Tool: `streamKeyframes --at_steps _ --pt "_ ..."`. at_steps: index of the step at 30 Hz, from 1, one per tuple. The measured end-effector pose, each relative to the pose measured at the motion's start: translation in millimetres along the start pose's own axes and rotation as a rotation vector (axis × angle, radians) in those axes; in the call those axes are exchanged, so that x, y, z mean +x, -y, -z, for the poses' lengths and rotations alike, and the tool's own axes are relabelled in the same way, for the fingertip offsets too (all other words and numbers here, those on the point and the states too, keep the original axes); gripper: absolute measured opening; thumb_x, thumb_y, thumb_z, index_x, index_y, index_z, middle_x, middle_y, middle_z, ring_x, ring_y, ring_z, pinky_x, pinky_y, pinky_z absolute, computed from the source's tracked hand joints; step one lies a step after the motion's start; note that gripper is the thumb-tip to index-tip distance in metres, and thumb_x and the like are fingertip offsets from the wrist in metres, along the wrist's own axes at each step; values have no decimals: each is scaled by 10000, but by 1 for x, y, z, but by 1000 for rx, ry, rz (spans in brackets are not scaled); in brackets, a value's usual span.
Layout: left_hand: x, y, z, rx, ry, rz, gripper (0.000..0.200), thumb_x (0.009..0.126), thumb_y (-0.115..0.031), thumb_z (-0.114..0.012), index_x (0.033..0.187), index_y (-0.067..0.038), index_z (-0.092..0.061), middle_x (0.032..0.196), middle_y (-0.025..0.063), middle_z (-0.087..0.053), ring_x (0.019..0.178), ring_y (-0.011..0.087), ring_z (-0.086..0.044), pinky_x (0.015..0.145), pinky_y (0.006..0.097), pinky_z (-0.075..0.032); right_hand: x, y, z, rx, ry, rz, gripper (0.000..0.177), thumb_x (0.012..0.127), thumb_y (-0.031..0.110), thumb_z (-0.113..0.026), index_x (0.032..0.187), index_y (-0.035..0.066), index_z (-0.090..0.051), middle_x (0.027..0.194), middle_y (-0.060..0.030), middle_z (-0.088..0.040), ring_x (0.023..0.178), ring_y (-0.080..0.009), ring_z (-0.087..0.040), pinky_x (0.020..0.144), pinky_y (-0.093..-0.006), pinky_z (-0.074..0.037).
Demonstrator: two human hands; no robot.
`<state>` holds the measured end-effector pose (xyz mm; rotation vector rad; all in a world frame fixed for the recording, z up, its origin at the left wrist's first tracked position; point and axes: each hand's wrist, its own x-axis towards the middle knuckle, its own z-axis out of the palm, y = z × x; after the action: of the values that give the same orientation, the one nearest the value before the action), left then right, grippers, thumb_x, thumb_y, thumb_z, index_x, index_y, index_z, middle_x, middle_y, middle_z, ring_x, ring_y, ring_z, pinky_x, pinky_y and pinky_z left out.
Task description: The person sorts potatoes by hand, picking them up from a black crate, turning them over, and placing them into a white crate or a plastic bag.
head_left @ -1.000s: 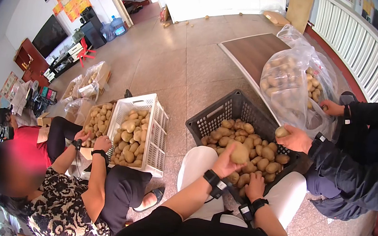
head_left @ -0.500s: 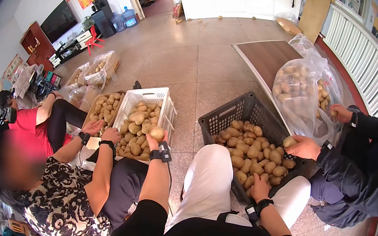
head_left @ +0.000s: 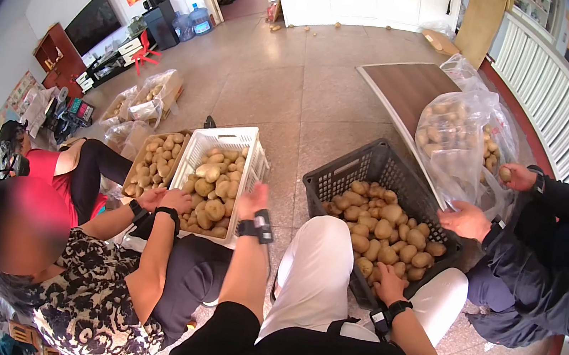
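My left hand [head_left: 251, 200] is raised beside the right edge of the white crate [head_left: 254, 146], open, with no potato visible in it. That crate holds many potatoes [head_left: 214, 209]. Low in the black crate [head_left: 320, 176], my right hand [head_left: 390, 285] has its fingers bent over a potato at the near side of the heap [head_left: 382, 228]. The fingertips are partly hidden among the potatoes. The black crate stands in front of my knees, tilted toward me.
At right, a co-worker's hand [head_left: 469, 221] is at the black crate's rim; the other hand [head_left: 518, 177] holds a potato beside a clear bag of potatoes [head_left: 442, 126]. Another person's hands [head_left: 165, 199] are left of the white crate, near a cardboard box of potatoes [head_left: 157, 159].
My left hand has let go of its potato and moved slightly right, away from the white crate. My right hand stays in the black crate. The co-worker's nearer hand has released a potato.
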<state>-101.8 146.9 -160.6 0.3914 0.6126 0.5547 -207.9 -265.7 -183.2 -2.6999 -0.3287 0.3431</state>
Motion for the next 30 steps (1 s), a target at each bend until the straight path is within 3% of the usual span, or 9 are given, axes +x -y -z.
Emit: streamKeyframes --at_steps 1,6,8,9,13,16,19,26,30 --pt "-11 18 -13 -149 50 155 328 806 -134 -341 975 122 -457 1001 240 -514 971 327 -498 869 432 -404 1 -1 -2 1 6 3 528 667 129 -620 1133 127 -371 1058 -131 -446 912 -336 -503 735 -399 -429" --pt "-133 118 -74 327 633 545 246 816 -172 -423 829 28 -567 784 117 -599 710 198 -566 661 297 -460 0 1 2 31 27 -98 517 690 165 -601 1148 127 -364 1070 -174 -445 917 -350 -498 748 -401 -420" --pt "-169 154 -63 397 502 703 183 802 -208 -457 794 -42 -533 755 65 -559 734 180 -541 668 301 -424 2 -14 -14 132 -60 -123 506 703 169 -587 1153 122 -359 1075 -197 -445 922 -363 -491 746 -403 -417" --pt "-171 177 -43 523 422 696 182 801 -182 -491 911 -37 -500 873 87 -536 826 212 -528 699 340 -441 2 -20 -20 232 -144 -144 495 717 172 -573 1157 118 -354 1081 -221 -444 926 -376 -484 744 -404 -413" --pt "-190 207 -13 1112 550 739 256 790 -255 -523 974 -87 -464 908 31 -509 837 166 -506 693 328 -432 8 -27 -21 534 -272 -213 450 757 198 -534 1152 75 -355 1027 -231 -484 910 -376 -488 757 -387 -402" --pt "-198 218 -8 1039 625 815 313 787 -309 -541 1002 -102 -446 907 26 -515 792 148 -519 644 313 -457 7 0 17 1395 -91 -423 314 858 327 -420 1061 88 -427 619 -34 -464 385 -82 -353 326 -208 -258" --pt "-221 193 -39 945 724 1023 344 780 -328 -564 1016 -111 -441 914 32 -520 761 136 -533 586 284 -474 12 -14 7 1592 84 -376 282 875 350 -376 976 102 -466 575 -19 -442 372 -85 -351 324 -211 -257" --pt "-217 211 -27 929 710 911 370 757 -259 -614 1046 -111 -436 917 32 -525 776 145 -545 588 270 -488 9 -2 13 1548 -15 -383 290 883 369 -347 925 112 -474 525 -6 -425 354 -73 -335 311 -187 -224" --pt "-208 214 -20 925 612 852 362 744 -185 -621 1043 -102 -435 891 31 -521 745 139 -539 589 293 -494 13 -11 1 1502 -101 -348 228 879 270 -368 953 89 -485 533 -13 -442 384 -73 -371 314 -197 -245"
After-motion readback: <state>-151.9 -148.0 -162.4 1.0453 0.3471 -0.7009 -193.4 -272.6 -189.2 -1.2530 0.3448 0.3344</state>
